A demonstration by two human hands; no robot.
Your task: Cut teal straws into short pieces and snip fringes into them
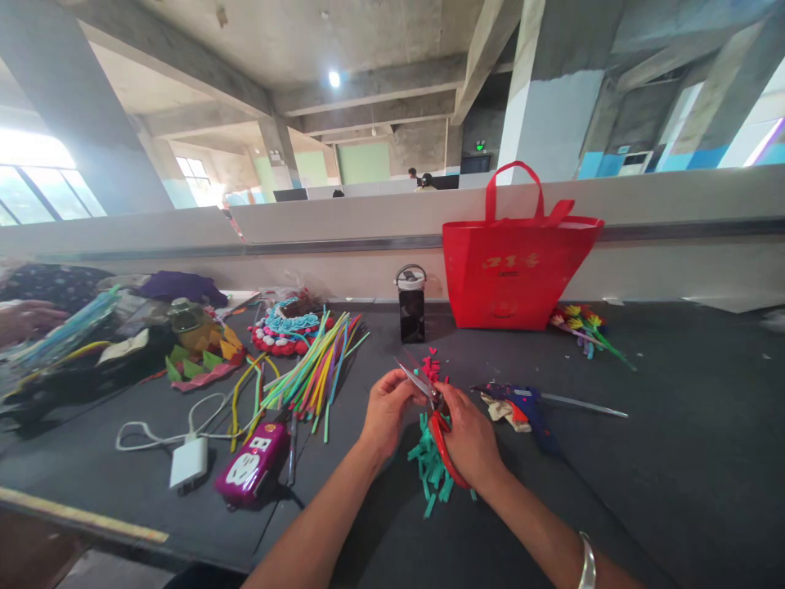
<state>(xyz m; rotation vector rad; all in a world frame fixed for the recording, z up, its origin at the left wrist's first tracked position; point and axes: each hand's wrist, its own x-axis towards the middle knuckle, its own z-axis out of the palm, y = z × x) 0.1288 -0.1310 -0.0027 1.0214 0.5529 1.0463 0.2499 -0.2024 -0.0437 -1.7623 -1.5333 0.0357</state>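
Single view, worn on head. Lens sits above and behind both hands, close to them, looking forward and somewhat down along forearms [319, 519], which enter from bottom edge. Left hand [388, 413] and right hand [472, 442] fall just below frame middle. Wide field: dark table [680, 458] spreads to either side of hands; red bag [512, 286] stands beyond right hand; partition [343, 222] crosses beyond both; concrete ceiling [392, 37] fills top, far past hands.
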